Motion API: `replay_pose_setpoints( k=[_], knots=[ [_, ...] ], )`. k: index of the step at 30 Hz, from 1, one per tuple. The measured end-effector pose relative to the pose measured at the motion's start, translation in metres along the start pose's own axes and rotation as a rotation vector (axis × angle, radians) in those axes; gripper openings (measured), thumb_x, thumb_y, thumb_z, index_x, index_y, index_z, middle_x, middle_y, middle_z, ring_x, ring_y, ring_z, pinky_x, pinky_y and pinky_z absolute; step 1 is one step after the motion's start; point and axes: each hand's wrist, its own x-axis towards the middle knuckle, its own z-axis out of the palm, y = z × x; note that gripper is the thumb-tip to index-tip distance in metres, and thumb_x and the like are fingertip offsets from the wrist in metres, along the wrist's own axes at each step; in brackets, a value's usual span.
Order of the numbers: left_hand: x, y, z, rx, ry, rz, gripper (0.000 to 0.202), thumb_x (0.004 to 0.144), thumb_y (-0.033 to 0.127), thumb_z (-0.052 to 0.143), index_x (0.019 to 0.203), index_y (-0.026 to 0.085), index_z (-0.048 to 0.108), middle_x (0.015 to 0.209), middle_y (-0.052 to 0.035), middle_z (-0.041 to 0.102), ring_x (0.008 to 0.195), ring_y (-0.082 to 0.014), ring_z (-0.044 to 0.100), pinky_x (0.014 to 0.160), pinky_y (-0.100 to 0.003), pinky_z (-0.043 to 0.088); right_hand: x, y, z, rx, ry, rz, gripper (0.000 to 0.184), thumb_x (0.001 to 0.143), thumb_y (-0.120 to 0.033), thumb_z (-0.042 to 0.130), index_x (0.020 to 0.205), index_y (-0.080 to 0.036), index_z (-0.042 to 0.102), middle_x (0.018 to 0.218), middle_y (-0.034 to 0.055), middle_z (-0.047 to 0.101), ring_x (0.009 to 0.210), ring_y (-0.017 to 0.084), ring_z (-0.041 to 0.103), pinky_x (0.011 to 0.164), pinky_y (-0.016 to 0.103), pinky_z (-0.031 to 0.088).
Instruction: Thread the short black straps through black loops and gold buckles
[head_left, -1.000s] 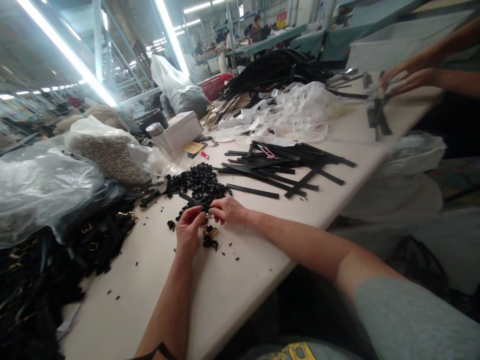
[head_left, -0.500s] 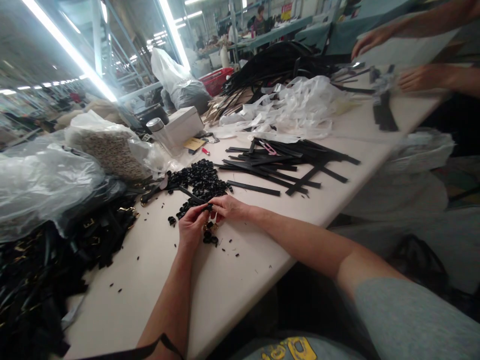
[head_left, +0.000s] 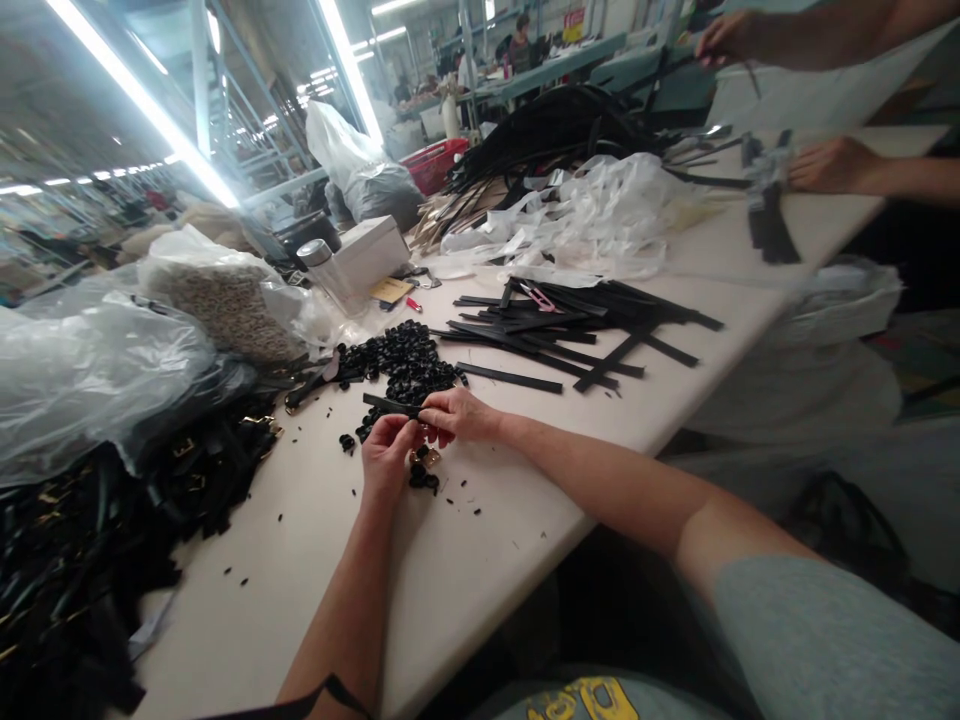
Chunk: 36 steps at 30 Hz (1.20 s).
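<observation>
My left hand (head_left: 386, 450) and my right hand (head_left: 456, 415) meet over the table, fingers closed round one black strap (head_left: 388, 404). Its free end sticks out to the left above my left hand. Where the fingers pinch it, the strap is partly hidden. Just behind lies a heap of small black loops (head_left: 411, 355). Below my fingers, a gold-coloured buckle (head_left: 429, 456) and a few black loops (head_left: 424, 480) rest on the table.
Black straps (head_left: 540, 325) lie spread to the right, with pink-handled snips (head_left: 538, 296) on them. At left is a pile of buckled straps (head_left: 112, 530) under plastic bags (head_left: 97, 350). A co-worker's hand (head_left: 836, 165) rests at far right beside a bundled stack of straps (head_left: 772, 220).
The strap's free end has swung from slanting to nearly level, and my hands remain together. The co-worker's upper hand has risen and now holds a thin dark piece.
</observation>
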Motion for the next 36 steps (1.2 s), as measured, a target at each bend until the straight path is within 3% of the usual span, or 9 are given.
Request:
replay_pose_setpoints(
  k=[3, 9, 16, 20, 26, 30, 36],
  knots=[
    [0.001, -0.001, -0.006, -0.004, -0.008, -0.071, 0.034, 0.065, 0.042, 0.079, 0.066, 0.015, 0.057, 0.061, -0.0009, 0.063, 0.053, -0.0114, 0.058, 0.054, -0.023, 0.047, -0.001, -0.002, -0.001, 0.105, -0.019, 0.013, 0.026, 0.087, -0.037, 0.056, 0.08, -0.012, 0.056, 0.06, 0.0006, 0.065, 0.045, 0.008, 0.059, 0.043, 0.016, 0.046],
    [0.0, 0.006, -0.006, -0.09, -0.12, -0.041, 0.041, 0.061, 0.029, 0.083, 0.097, 0.017, 0.066, 0.074, 0.0007, 0.065, 0.054, -0.0077, 0.055, 0.054, -0.02, 0.045, -0.001, -0.001, -0.001, 0.122, -0.09, 0.023, 0.026, 0.087, -0.037, 0.055, 0.079, -0.012, 0.056, 0.058, 0.0003, 0.064, 0.044, 0.008, 0.059, 0.042, 0.016, 0.045],
    [-0.001, 0.008, -0.004, -0.055, -0.13, -0.067, 0.038, 0.062, 0.031, 0.082, 0.094, 0.016, 0.067, 0.059, 0.0034, 0.058, 0.044, -0.0057, 0.046, 0.044, -0.018, 0.037, 0.0, 0.004, -0.002, 0.082, -0.158, 0.036, 0.024, 0.086, -0.036, 0.057, 0.081, -0.012, 0.058, 0.061, -0.0002, 0.064, 0.047, 0.008, 0.06, 0.045, 0.016, 0.047],
    [-0.002, 0.009, -0.003, -0.161, -0.124, -0.138, 0.037, 0.062, 0.031, 0.082, 0.092, 0.016, 0.065, 0.056, 0.0042, 0.056, 0.043, -0.0042, 0.043, 0.042, -0.015, 0.034, 0.0, 0.002, -0.004, 0.09, -0.181, 0.041, 0.024, 0.084, -0.035, 0.059, 0.083, -0.011, 0.059, 0.061, -0.0005, 0.064, 0.047, 0.007, 0.059, 0.046, 0.016, 0.047],
    [-0.002, 0.014, -0.003, -0.23, -0.141, -0.238, 0.037, 0.067, 0.045, 0.076, 0.084, 0.015, 0.064, 0.052, 0.0037, 0.051, 0.039, -0.0051, 0.042, 0.036, -0.015, 0.03, 0.0, 0.0, -0.004, 0.079, -0.215, 0.056, 0.019, 0.085, -0.03, 0.056, 0.084, -0.012, 0.058, 0.056, -0.0029, 0.061, 0.042, 0.005, 0.054, 0.045, 0.015, 0.045],
    [0.0, 0.015, -0.006, -0.263, -0.21, -0.341, 0.037, 0.067, 0.045, 0.077, 0.086, 0.017, 0.062, 0.049, 0.006, 0.046, 0.037, -0.0041, 0.037, 0.034, -0.013, 0.027, -0.001, 0.001, -0.003, 0.059, -0.199, 0.062, 0.016, 0.084, -0.027, 0.056, 0.082, -0.011, 0.058, 0.057, -0.0023, 0.062, 0.043, 0.006, 0.055, 0.045, 0.016, 0.046],
    [-0.003, 0.014, -0.007, -0.494, -0.231, -0.446, 0.033, 0.069, 0.041, 0.078, 0.087, 0.018, 0.064, 0.051, 0.0075, 0.038, 0.039, -0.0019, 0.03, 0.033, -0.009, 0.024, 0.0, 0.003, -0.003, 0.114, -0.241, 0.005, 0.019, 0.084, -0.03, 0.055, 0.082, -0.011, 0.058, 0.055, -0.0025, 0.061, 0.041, 0.006, 0.053, 0.044, 0.016, 0.044]
  ],
)
